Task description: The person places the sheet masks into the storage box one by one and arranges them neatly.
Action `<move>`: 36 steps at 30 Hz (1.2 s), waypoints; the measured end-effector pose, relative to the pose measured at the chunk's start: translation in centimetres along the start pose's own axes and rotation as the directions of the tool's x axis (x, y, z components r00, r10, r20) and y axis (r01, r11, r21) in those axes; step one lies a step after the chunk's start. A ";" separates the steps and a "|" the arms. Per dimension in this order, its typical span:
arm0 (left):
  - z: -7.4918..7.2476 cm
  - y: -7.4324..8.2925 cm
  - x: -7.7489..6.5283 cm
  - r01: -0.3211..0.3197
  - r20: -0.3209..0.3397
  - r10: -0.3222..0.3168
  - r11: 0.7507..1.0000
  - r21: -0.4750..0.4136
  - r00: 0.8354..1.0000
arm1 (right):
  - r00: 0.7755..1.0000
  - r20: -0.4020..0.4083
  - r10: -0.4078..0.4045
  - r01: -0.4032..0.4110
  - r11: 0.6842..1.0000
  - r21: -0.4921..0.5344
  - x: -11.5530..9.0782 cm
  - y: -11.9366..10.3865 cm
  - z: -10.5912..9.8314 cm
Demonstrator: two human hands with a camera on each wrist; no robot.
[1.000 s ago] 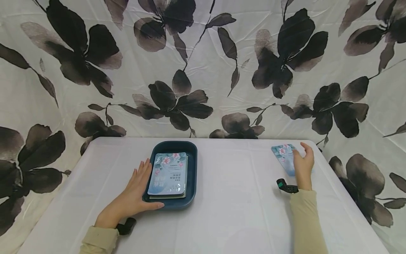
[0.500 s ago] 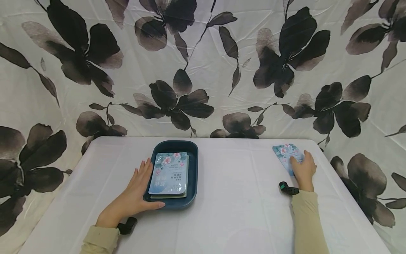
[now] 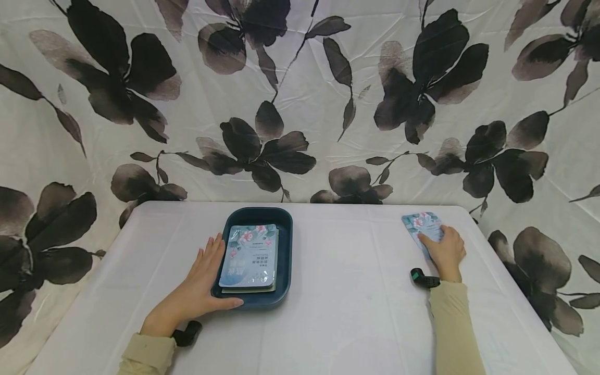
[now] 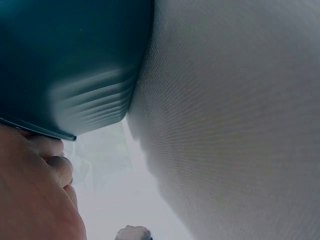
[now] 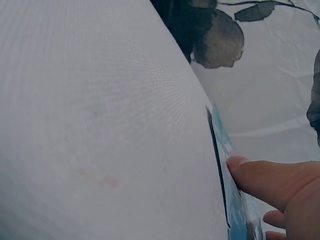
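My left hand (image 3: 197, 284) lies along the left side of the dark blue tray (image 3: 284, 260), fingers straight at its rim and thumb at the near corner. Inside the tray is a small stack of flat sachets, the top one a glossy blue sachet (image 3: 248, 256) with pink flowers and print. At the table's right side, my right hand (image 3: 447, 252) grips a similar flowered sachet (image 3: 424, 224) across its edges, thumb on the left and fingers on the right. The right wrist view shows the thumb (image 5: 260, 180) pressed on this sachet (image 5: 225, 150); part of it is hidden under the hand.
A white cloth covers the table (image 3: 347, 291). Behind it hangs a curtain (image 3: 300, 104) printed with dark flowers. The table's right edge runs close beside the right hand. A black device (image 3: 424, 277) is strapped on the right wrist, another (image 3: 187, 333) on the left.
My right hand has come down onto the sachet, and its thumb and fingers have closed in on its edges. My left hand and the tray stay put.
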State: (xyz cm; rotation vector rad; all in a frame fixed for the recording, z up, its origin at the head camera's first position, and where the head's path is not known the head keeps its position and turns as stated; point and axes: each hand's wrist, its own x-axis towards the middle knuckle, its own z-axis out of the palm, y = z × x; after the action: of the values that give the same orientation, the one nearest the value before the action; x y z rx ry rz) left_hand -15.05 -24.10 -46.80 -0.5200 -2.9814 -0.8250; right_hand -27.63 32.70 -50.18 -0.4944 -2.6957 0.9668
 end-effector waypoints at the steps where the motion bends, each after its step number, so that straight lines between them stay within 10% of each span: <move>1: 0.0 0.0 0.0 0.000 0.000 0.000 1.000 0.000 1.000 | 1.000 0.002 0.011 -0.011 1.000 0.005 -0.1 -0.1 -0.1; 16: 0.2 0.0 0.1 -0.007 -0.004 0.007 1.000 -0.024 1.000 | 0.986 0.142 0.091 -0.091 0.996 -0.009 -1.1 -0.9 -1.2; 36: 0.1 0.0 0.1 0.011 0.003 -0.011 1.000 -0.023 1.000 | 0.872 0.483 0.080 -0.271 0.900 0.340 -0.6 -1.2 -3.2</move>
State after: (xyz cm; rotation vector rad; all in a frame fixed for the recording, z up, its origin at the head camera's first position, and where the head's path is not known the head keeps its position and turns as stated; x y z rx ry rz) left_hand -15.10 -23.98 -46.88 -0.5059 -2.9833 -0.8618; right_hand -26.31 33.39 -47.08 -0.4837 -2.7455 1.8500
